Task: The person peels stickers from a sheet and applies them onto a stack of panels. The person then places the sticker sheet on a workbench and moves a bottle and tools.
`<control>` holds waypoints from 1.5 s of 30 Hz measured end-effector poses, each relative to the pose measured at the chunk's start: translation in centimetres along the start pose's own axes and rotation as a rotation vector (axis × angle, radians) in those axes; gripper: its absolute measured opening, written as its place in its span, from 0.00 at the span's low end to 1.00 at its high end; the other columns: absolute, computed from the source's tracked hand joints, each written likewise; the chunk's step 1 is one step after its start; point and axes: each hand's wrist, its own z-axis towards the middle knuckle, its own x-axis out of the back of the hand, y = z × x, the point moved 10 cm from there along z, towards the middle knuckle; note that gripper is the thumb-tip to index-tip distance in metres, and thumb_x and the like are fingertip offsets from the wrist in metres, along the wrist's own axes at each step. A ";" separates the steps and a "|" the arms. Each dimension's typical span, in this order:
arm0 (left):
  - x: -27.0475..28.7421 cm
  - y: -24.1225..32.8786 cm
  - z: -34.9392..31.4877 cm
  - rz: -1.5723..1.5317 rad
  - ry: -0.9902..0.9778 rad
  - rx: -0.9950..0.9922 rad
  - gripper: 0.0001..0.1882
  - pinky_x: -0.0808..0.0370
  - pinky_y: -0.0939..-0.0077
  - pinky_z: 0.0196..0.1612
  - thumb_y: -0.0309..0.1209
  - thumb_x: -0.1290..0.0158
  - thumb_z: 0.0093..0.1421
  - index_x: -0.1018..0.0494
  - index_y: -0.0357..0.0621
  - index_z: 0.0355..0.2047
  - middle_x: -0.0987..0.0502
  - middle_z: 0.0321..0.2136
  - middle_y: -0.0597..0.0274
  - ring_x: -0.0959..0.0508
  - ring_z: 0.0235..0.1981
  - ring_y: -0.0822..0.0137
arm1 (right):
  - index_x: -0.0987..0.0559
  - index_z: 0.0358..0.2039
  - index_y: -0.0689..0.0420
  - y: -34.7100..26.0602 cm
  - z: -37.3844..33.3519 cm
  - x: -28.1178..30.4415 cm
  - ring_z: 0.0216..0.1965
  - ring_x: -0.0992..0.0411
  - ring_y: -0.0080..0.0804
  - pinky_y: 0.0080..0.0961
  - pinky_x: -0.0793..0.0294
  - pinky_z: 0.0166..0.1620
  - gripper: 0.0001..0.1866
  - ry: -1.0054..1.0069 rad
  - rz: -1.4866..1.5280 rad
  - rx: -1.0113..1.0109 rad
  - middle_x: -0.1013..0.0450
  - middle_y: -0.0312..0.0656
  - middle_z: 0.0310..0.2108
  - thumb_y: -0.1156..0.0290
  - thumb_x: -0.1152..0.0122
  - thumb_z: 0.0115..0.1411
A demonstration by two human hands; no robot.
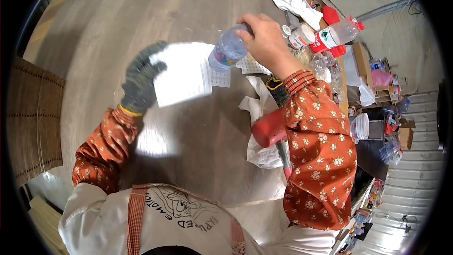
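Observation:
My left hand (143, 78), in a dark grey glove with a yellow cuff edge, grips the left edge of a bright white stack of paper sheets (183, 75) above the table. Bare, my right hand (264, 38) is wrapped around a clear plastic bottle (227, 52) with a colourful label, just right of the paper. Sheets with rows of small marks (221, 79) lie partly under the bottle and paper. A red mallet head (269, 128) rests on a crumpled white cloth (264, 157) beside my right sleeve. Another dark glove (278, 93) is partly hidden by that sleeve.
Along the right table edge stand white-lidded jars (302, 36), a large bottle with a red label (335, 37) and clear plastic bags (323, 68). A white cloth (297, 4) lies at the far right. Brown ribbed material (37, 118) borders the left side.

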 end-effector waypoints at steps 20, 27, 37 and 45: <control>-9.2 -10.5 9.6 0.592 -0.335 -0.258 0.22 0.33 0.72 0.50 0.25 0.50 0.52 0.35 0.39 0.49 0.30 0.47 0.56 0.30 0.47 0.64 | 0.26 0.37 0.63 0.8 -9.7 5.3 0.29 0.37 0.16 0.12 0.36 0.31 0.10 0.084 0.233 -0.336 0.33 0.33 0.30 0.79 0.42 0.53; -9.4 -10.9 8.1 0.691 -0.419 -0.228 0.21 0.27 0.72 0.39 0.25 0.53 0.49 0.34 0.46 0.47 0.27 0.42 0.57 0.26 0.39 0.64 | 0.26 0.38 0.62 0.3 -11.0 12.3 0.26 0.36 0.14 0.11 0.35 0.29 0.11 0.211 0.223 -0.345 0.33 0.33 0.30 0.80 0.42 0.53; -9.9 -11.8 7.6 0.700 -0.533 -0.031 0.24 0.24 0.77 0.32 0.20 0.51 0.52 0.38 0.46 0.51 0.30 0.47 0.61 0.26 0.33 0.71 | 0.24 0.36 0.60 2.2 -7.5 9.8 0.23 0.36 0.18 0.16 0.35 0.28 0.10 0.290 0.201 -0.385 0.30 0.36 0.27 0.76 0.40 0.51; -9.1 -14.3 8.7 0.574 -0.516 0.121 0.36 0.22 0.72 0.35 0.21 0.49 0.52 0.52 0.51 0.60 0.39 0.54 0.51 0.30 0.45 0.59 | 0.24 0.38 0.58 6.2 -7.7 3.0 0.29 0.29 0.30 0.24 0.29 0.34 0.12 0.176 -0.056 -0.387 0.27 0.45 0.31 0.73 0.39 0.51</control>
